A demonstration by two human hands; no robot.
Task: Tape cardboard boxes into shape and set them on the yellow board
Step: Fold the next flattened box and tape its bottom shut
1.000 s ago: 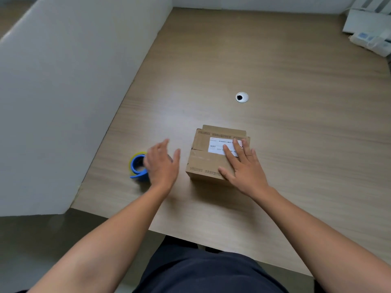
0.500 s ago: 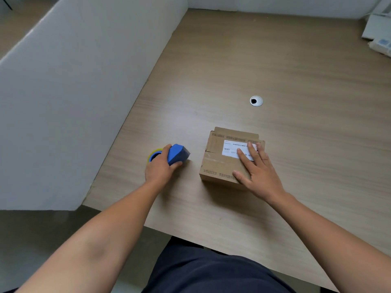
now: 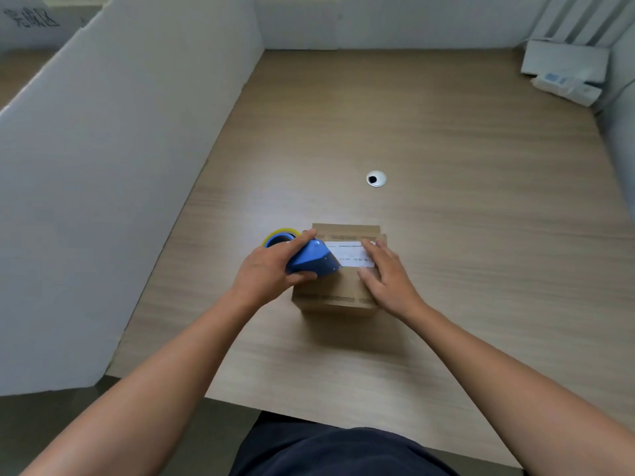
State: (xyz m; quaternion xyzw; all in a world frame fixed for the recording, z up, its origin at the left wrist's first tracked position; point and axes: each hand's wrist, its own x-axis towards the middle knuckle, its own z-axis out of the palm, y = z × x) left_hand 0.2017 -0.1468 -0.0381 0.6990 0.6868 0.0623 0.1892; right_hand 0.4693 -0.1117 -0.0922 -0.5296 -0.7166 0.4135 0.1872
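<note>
A small brown cardboard box (image 3: 335,290) with a white label (image 3: 347,252) on top sits on the wooden table, near its front edge. My left hand (image 3: 268,269) grips a blue tape dispenser (image 3: 309,257) with a yellowish tape roll, and holds it over the box's left top edge. My right hand (image 3: 386,273) lies flat on the right part of the box top, fingers straight, partly covering the label. No yellow board is in view.
A white partition wall (image 3: 113,187) runs along the table's left side. A round cable grommet (image 3: 376,179) sits in the table beyond the box. White boxes and packets (image 3: 563,73) lie at the far right corner. The table's front edge (image 3: 343,420) is close to my body.
My left hand took hold of the tape dispenser on the table to the left and carried it up and right onto the box's left edge. My right hand stayed flat on the box.
</note>
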